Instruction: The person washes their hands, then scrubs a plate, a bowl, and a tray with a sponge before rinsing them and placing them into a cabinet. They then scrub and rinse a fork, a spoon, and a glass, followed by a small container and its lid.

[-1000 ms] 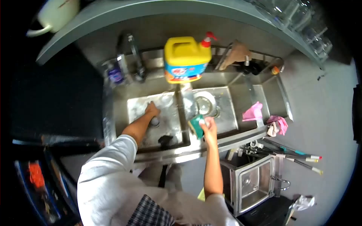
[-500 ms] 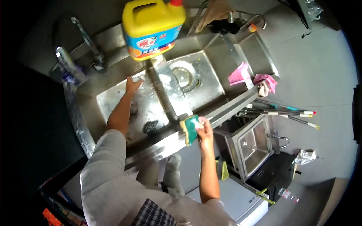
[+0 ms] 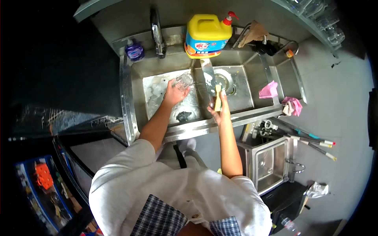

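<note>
A clear drinking glass [image 3: 183, 81] is in my left hand [image 3: 174, 93], tilted above the left basin [image 3: 155, 92] of a steel sink, with my fingers closed round it. My right hand [image 3: 221, 109] grips a scrubbing sponge [image 3: 217, 98] over the front of the divider between the basins; its yellow side shows and its green side is turned away. A dark scouring pad [image 3: 183, 116] lies on the left basin's floor, near the front wall. The glass and the sponge are apart.
Behind the basins stand a yellow detergent jug [image 3: 208, 36] with a red pump, a tall faucet [image 3: 156, 33] and a purple bottle [image 3: 134, 50]. Pink cloths [image 3: 269, 90] hang at the right. A smaller sink [image 3: 271, 163] and several poles [image 3: 315, 138] are lower right.
My left hand has lifted the glass from the basin floor. My right hand has moved the sponge up and inward, turning it edge-on. The camera view has rotated and shifted.
</note>
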Demonstrator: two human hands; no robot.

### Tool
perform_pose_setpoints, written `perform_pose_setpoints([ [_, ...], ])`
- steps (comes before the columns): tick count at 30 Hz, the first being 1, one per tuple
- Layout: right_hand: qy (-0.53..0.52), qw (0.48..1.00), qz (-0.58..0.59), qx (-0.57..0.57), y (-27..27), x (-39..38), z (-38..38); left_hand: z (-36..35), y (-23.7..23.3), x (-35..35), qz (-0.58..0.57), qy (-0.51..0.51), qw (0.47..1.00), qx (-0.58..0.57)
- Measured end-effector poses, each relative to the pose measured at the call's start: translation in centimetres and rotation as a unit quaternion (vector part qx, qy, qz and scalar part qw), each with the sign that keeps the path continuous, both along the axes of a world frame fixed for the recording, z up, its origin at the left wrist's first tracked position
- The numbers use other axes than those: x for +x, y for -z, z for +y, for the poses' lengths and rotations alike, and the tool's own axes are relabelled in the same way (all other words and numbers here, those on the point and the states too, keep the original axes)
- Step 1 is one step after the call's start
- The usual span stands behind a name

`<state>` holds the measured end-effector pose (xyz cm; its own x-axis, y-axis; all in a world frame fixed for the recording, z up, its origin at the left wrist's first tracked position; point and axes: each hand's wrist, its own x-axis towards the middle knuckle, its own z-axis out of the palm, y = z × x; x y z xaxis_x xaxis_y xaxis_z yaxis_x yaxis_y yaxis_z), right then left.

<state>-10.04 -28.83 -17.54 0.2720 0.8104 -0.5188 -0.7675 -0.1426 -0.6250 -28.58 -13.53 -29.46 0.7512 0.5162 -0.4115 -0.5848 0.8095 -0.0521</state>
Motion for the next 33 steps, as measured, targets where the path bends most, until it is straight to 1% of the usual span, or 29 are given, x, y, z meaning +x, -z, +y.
perform_pose_setpoints([
  [1, -0.019, 0.997, -0.074, -0.023, -1.8, -0.6, 0.1, 0.1, 0.0, 0.1, 0.07, 0.01, 0.997, 0.031],
  [3, -0.101, 0.972, -0.213, 0.002, -2.9, -0.6, 0.7, 0.1, -0.3, -0.2, 0.212, 0.03, 0.973, 0.088],
  [4, -0.114, 0.953, -0.272, 0.063, -1.7, -0.6, 1.4, -0.9, -2.7, -0.4, 0.318, 0.029, 0.921, 0.223],
  [5, -0.133, 0.936, -0.321, 0.051, -0.7, -0.2, 1.7, -1.7, -4.6, -0.5, 0.377, 0.047, 0.881, 0.283],
  [7, -0.129, 0.953, -0.27, 0.051, -0.2, -0.4, 3.0, -2.6, -7.9, -1.1, 0.49, 0.081, 0.772, 0.396],
  [8, -0.156, 0.945, -0.284, 0.039, 0.5, -0.4, 4.0, -3.0, -9.4, -1.1, 0.547, 0.111, 0.719, 0.413],
  [9, -0.189, 0.958, -0.216, 0.015, -0.8, -1.0, 4.4, -3.6, -10.1, -1.4, 0.594, 0.08, 0.639, 0.482],
  [11, -0.235, 0.96, -0.149, 0.013, 1.2, -1.9, 6.1, -4.3, -11.2, -2.0, 0.659, 0.026, 0.45, 0.602],
  [12, -0.264, 0.959, -0.102, 0.017, 2.6, -2.4, 7.0, -5.1, -13.1, -1.9, 0.671, 0.039, 0.428, 0.604],
  [13, -0.281, 0.957, -0.042, 0.057, 2.6, -3.3, 7.4, -6.0, -13.6, -1.7, 0.68, 0.035, 0.403, 0.612],
  [15, -0.284, 0.951, 0.096, 0.082, 3.0, -4.2, 8.4, -6.5, -14.9, -1.5, 0.695, 0.023, 0.348, 0.628],
  [16, -0.254, 0.955, 0.118, 0.095, 2.5, -5.0, 8.5, -6.8, -15.8, -1.9, 0.673, 0.011, 0.358, 0.647],
  [17, -0.276, 0.946, 0.115, 0.122, 3.8, -4.8, 8.8, -7.3, -15.7, -2.4, 0.644, 0.002, 0.408, 0.647],
  [19, -0.308, 0.935, 0.137, 0.109, 3.3, -4.5, 8.9, -6.7, -15.6, -3.0, 0.575, -0.028, 0.502, 0.646],
  [20, -0.301, 0.933, 0.16, 0.119, 2.8, -4.3, 9.2, -6.5, -15.0, -3.1, 0.601, -0.067, 0.441, 0.663],
  [21, -0.294, 0.929, 0.184, 0.126, 1.2, -4.6, 8.7, -5.9, -14.2, -2.9, 0.547, -0.104, 0.508, 0.657],
  [23, -0.293, 0.92, 0.229, 0.126, 0.6, -5.5, 8.1, -5.4, -11.9, -2.6, 0.428, -0.171, 0.629, 0.626],
  [24, -0.298, 0.914, 0.246, 0.123, -0.1, -6.0, 8.3, -5.0, -11.6, -2.4, 0.394, -0.155, 0.676, 0.603],
  [25, -0.303, 0.908, 0.262, 0.121, -0.8, -6.1, 8.5, -4.2, -11.4, -2.5, 0.39, -0.148, 0.696, 0.584],
  [26, -0.311, 0.918, 0.225, 0.098, -1.4, -5.8, 8.4, -3.7, -11.0, -2.8, 0.385, -0.139, 0.718, 0.563],
  [27, -0.325, 0.937, 0.108, 0.069, -1.4, -5.2, 8.9, -3.3, -10.7, -3.0, 0.379, -0.129, 0.739, 0.541],
  [28, -0.335, 0.941, -0.01, 0.039, -1.3, -4.3, 9.9, -2.6, -11.0, -3.1, 0.394, -0.135, 0.728, 0.544],
  [29, -0.339, 0.932, -0.128, 0.007, -1.1, -3.6, 10.8, -2.3, -11.3, -3.3, 0.417, -0.113, 0.711, 0.555],
  [30, -0.284, 0.914, -0.282, 0.067, 0.0, -3.0, 12.0, -2.0, -11.9, -3.5, 0.441, -0.091, 0.692, 0.565],
  [31, -0.2, 0.829, -0.497, 0.159, -2.1, -2.9, 12.0, -1.5, -12.0, -3.8, 0.464, -0.07, 0.671, 0.574],
  [32, -0.181, 0.781, -0.567, 0.188, -3.9, -3.1, 12.0, -0.6, -10.8, -4.0, 0.434, -0.036, 0.688, 0.58],
  [33, -0.164, 0.727, -0.631, 0.214, -6.1, -3.4, 11.7, -0.3, -11.5, -3.9, 0.42, -0.002, 0.694, 0.584],
])
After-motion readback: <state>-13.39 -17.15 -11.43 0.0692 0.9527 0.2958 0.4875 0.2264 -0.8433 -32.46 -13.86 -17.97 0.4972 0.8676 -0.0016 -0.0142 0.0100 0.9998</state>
